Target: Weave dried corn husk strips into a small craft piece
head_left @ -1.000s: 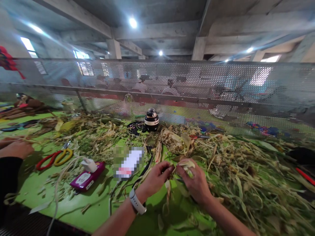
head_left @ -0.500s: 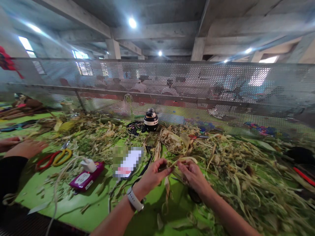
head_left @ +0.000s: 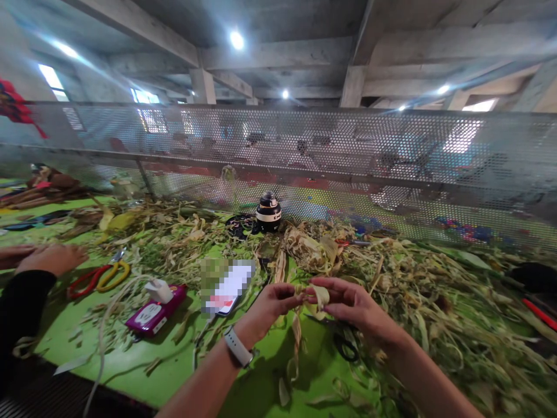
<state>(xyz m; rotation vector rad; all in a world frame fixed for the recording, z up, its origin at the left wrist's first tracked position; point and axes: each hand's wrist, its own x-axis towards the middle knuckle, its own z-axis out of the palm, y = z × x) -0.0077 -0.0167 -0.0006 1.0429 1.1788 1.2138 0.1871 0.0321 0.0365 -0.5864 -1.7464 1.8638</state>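
Note:
My left hand [head_left: 270, 303], with a white watch on its wrist, pinches one end of a pale dried husk strip [head_left: 314, 294]. My right hand [head_left: 354, 305] holds the other end, fingers curled round it. Both hands hover over the green table [head_left: 174, 371], close together. A loose tail of the strip hangs down below them. Black-handled scissors [head_left: 346, 342] lie on the table just under my right hand.
Dried husks [head_left: 435, 302] heap over the table's right and far side. A phone [head_left: 228, 287], a purple wipes pack [head_left: 154, 310] and red-and-yellow scissors [head_left: 98, 277] lie to the left. Another person's hands [head_left: 47, 258] rest at far left. A black jar [head_left: 268, 213] stands by the mesh screen [head_left: 304, 157].
My hands have risen slightly and my right hand has turned, wrapping the strip between them. The other person's hands shifted a little to the right.

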